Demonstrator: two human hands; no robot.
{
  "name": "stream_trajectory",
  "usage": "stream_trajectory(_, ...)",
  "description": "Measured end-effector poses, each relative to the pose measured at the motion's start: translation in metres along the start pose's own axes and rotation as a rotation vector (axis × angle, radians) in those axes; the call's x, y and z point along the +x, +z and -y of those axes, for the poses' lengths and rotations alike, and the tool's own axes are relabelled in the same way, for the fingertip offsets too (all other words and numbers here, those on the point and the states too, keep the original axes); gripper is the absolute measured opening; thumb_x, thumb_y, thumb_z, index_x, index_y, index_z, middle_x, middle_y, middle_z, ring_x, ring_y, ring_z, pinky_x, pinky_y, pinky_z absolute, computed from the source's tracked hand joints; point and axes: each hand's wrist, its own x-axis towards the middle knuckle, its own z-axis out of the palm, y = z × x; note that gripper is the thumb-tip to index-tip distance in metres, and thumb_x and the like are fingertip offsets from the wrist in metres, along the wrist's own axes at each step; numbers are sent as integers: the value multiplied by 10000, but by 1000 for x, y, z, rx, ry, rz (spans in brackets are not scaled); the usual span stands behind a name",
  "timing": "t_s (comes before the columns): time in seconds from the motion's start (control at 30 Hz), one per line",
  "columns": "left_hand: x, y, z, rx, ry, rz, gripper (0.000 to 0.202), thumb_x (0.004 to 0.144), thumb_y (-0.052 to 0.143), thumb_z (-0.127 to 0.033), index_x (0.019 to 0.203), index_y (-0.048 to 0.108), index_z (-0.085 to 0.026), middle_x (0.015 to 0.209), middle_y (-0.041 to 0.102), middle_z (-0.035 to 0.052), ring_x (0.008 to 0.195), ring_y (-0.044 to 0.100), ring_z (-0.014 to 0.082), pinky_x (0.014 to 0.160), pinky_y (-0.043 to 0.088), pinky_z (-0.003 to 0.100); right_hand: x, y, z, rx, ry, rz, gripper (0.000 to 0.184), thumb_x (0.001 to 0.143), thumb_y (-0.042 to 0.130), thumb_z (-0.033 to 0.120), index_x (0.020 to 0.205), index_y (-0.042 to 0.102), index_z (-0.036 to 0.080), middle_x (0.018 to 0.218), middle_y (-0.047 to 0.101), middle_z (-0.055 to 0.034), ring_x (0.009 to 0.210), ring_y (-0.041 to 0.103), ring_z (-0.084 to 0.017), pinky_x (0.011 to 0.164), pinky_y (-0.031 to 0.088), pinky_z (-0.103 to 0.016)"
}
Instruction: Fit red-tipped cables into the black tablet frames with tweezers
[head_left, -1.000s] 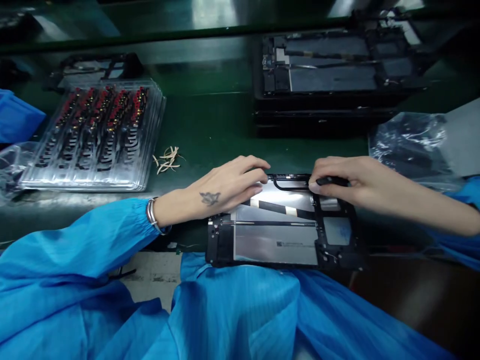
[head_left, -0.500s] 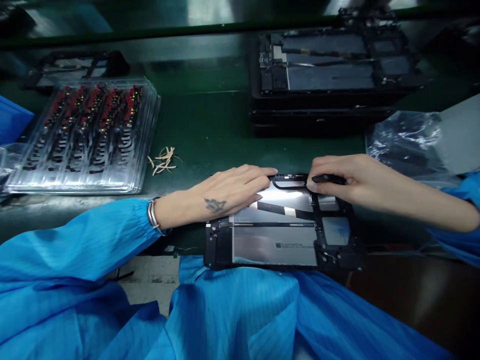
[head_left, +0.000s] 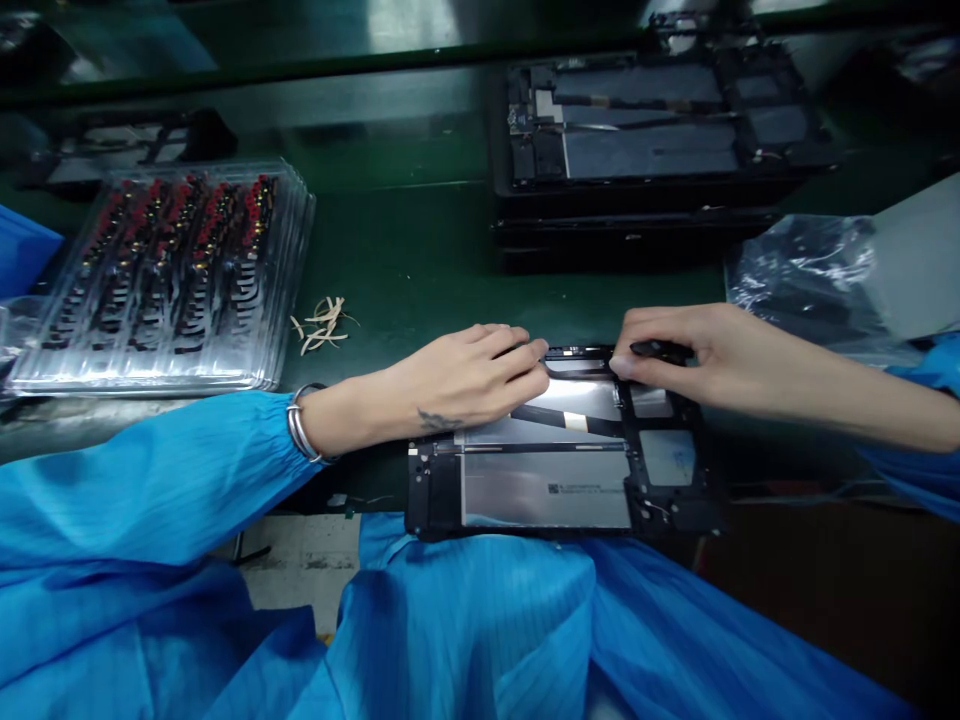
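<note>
An opened tablet (head_left: pixel 544 490) lies at the bench's front edge, its silver battery pack and black frame facing up. Along its far edge a thin black flex cable (head_left: pixel 577 374) runs between my two hands. My left hand (head_left: pixel 487 375) rests over the tablet's far left part, fingers curled together at the cable's left end; the thumb is mostly hidden. At the cable's right end, the thumb and forefinger of my right hand (head_left: pixel 667 350) press together. A slim black pen-like tool (head_left: pixel 664 351) lies within that hand; its exact kind is unclear.
Stacked clear plastic trays (head_left: pixel 157 365) with small circuit boards stand on the left. Beside them lie several pale paper strips (head_left: pixel 322 325). Further tablets (head_left: pixel 645 140) are stacked at the back right, near a clear plastic bag (head_left: pixel 810 280). Another device part (head_left: pixel 135 140) sits back left.
My left hand's outstretched fingers have curled in at the cable's left end. The cable, which bent in a loop, now looks straighter. The right hand keeps its grip, almost in place.
</note>
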Motion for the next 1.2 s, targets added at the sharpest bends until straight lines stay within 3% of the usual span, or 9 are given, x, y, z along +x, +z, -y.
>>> stream_trajectory(0.13,2,0,2,106,65,-74,217,1071,446,-154,1145,646,-114,1267,739,148,1116,736,230,934,601,322,-2,1,-1,20,-11,-18,452,965,573,622,840,691,204,830,659,-45,683,593,-174,604,404,-319)
stream_trajectory(0.27,1,-2,5,74,67,-56,294,1084,407,-169,1224,650,-80,1268,744,137,1136,727,224,938,602,302,-1,5,3,-102,-1,-76,385,961,543,519,792,656,192,813,638,-51,682,570,-176,607,364,-331)
stream_trajectory(0.53,-1,-4,6,15,73,-49,342,1077,441,-172,1291,657,-16,1296,725,183,1151,729,274,941,624,360,1,9,9,-240,-21,-42,347,954,484,430,710,560,196,786,592,-55,666,541,-181,606,334,-339)
stream_trajectory(0.77,-1,-1,4,-1,75,-86,345,1077,462,-187,1278,666,6,1286,721,213,1123,742,302,904,643,388,1,9,11,-289,-5,-9,320,948,475,398,721,563,190,784,585,-63,690,536,-191,628,321,-334)
stream_trajectory(1.07,1,-2,4,39,81,-79,292,1050,501,-136,1254,677,-23,1255,732,196,1102,741,285,895,635,369,1,11,9,-318,-6,-18,282,943,490,364,737,580,192,810,605,-68,726,554,-200,632,308,-323)
stream_trajectory(1.2,5,-3,5,25,77,-44,293,1062,470,-141,1252,669,-40,1211,732,189,1080,729,277,823,614,345,0,13,7,-321,-34,-46,250,939,506,335,756,596,190,812,607,-65,730,560,-200,624,305,-319)
